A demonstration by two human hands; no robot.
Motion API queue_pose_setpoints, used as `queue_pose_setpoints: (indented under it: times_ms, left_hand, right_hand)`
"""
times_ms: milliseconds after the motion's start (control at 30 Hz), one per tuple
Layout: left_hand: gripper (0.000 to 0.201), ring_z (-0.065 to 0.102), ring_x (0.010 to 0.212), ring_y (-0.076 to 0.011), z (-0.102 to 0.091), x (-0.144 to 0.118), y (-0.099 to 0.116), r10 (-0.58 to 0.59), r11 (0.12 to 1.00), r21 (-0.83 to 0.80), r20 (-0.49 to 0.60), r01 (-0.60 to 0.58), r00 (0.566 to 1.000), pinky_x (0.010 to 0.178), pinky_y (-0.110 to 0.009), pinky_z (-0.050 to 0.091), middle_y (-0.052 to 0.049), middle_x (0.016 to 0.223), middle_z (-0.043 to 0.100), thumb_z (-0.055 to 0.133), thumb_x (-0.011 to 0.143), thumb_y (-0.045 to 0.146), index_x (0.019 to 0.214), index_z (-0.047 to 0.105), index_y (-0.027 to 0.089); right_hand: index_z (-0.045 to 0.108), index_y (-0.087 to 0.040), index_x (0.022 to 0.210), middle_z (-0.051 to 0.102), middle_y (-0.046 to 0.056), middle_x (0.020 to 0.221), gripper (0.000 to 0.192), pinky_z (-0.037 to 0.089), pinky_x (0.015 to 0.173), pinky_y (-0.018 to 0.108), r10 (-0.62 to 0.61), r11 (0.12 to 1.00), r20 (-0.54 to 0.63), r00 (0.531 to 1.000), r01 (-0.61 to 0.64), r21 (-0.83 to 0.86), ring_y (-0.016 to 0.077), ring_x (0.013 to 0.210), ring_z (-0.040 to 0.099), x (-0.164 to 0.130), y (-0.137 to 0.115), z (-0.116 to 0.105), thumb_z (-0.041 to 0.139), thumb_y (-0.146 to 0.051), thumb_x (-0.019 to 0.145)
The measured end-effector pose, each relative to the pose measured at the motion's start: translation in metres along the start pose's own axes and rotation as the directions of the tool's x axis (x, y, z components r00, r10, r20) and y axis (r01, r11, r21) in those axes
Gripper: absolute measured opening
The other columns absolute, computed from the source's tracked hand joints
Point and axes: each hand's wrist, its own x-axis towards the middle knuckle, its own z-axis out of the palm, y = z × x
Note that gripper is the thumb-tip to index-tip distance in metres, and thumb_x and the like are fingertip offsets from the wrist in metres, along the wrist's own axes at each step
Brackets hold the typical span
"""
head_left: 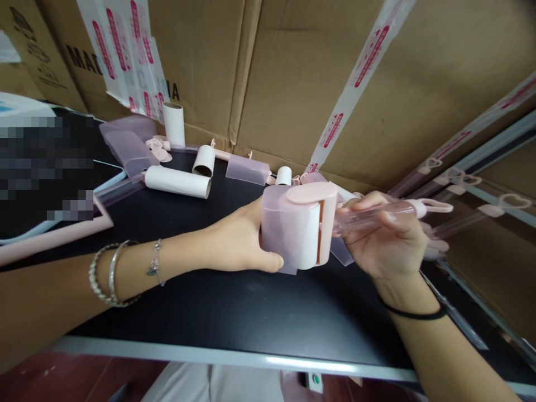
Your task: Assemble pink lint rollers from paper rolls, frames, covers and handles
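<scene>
The lint roller (302, 226) is held just above the black table (234, 312), near its middle, between both hands. The left hand (240, 240) wraps its fingers round the frosted pink cover, thumb underneath, seemingly to steady the head; the right hand (383, 240) is closed round the clear handle (377, 215), which points right and ends in a heart loop, so the two parts line up along one axis. Behind, loose parts lie within reach: four white paper rolls (178, 181), one upright, three lying or on end, and about three spare covers (247, 169). Further handles (469, 181) lie at right, perhaps three. Taped cardboard boxes (293, 67) wall the back.
</scene>
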Motion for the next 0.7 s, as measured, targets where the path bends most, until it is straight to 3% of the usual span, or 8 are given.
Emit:
queue_pose_setpoints:
  times_ms: [133, 300, 400, 533, 700]
  left_hand:
    - [0.076, 0.061, 0.113, -0.0307, 0.004, 0.002, -0.004, -0.104, 0.951, -0.292, 0.009, 0.102, 0.995, 0.094, -0.046, 0.052, -0.013, 0.129, 0.061, 0.076, 0.065, 0.032, 0.132, 0.044, 0.017]
    - [0.067, 0.064, 0.109, -0.0314, 0.011, 0.002, -0.005, -0.151, 0.855, -0.495, 0.053, 0.158, 0.987, 0.09, -0.048, 0.054, -0.013, 0.118, 0.065, 0.073, 0.069, 0.039, 0.126, 0.045, 0.015]
    - [0.072, 0.062, 0.112, -0.0317, 0.012, 0.001, -0.008, -0.126, 0.883, -0.452, 0.028, 0.125, 0.992, 0.089, -0.045, 0.055, -0.014, 0.126, 0.062, 0.072, 0.069, 0.039, 0.131, 0.044, 0.015]
    - [0.075, 0.061, 0.112, -0.0306, 0.008, 0.0, -0.011, -0.095, 0.969, -0.231, -0.037, 0.084, 0.995, 0.091, -0.044, 0.054, -0.013, 0.132, 0.06, 0.072, 0.067, 0.035, 0.134, 0.044, 0.016]
    - [0.061, 0.06, 0.113, -0.0296, 0.007, 0.002, -0.011, -0.131, 0.991, -0.006, -0.045, 0.131, 0.99, 0.098, -0.047, 0.05, -0.011, 0.127, 0.06, 0.07, 0.073, 0.04, 0.126, 0.05, 0.018]
  right_hand:
    - [0.074, -0.021, 0.07, 0.076, 0.0, 0.069, 0.012, 0.059, 0.05, 0.025, 0.036, 0.999, -0.058, 0.998, -0.037, -0.008, 0.0167, 0.06, 0.072, 0.001, -0.004, -0.001, 0.069, -0.031, 0.073]
    - [0.073, -0.021, 0.069, 0.076, 0.001, 0.07, 0.012, 0.06, 0.054, 0.023, 0.104, 0.995, -0.14, 0.985, -0.103, 0.011, 0.0163, 0.064, 0.073, -0.002, -0.001, 0.003, 0.067, -0.03, 0.075]
    - [0.073, -0.022, 0.07, 0.076, 0.0, 0.071, 0.011, 0.061, 0.056, 0.024, 0.161, 0.987, -0.12, 0.98, -0.159, 0.025, 0.0163, 0.066, 0.073, -0.005, 0.004, 0.009, 0.068, -0.032, 0.075]
    - [0.072, -0.024, 0.074, 0.076, -0.001, 0.079, 0.006, 0.063, 0.063, 0.027, 0.164, 0.986, -0.107, 0.981, -0.163, 0.02, 0.017, 0.075, 0.074, -0.01, 0.009, 0.018, 0.072, -0.03, 0.072]
    - [0.072, -0.024, 0.085, 0.075, 0.0, 0.088, 0.018, 0.061, 0.073, 0.027, 0.13, 0.992, -0.144, 0.981, -0.128, 0.019, 0.0142, 0.081, 0.072, -0.011, 0.015, 0.023, 0.073, -0.041, 0.077]
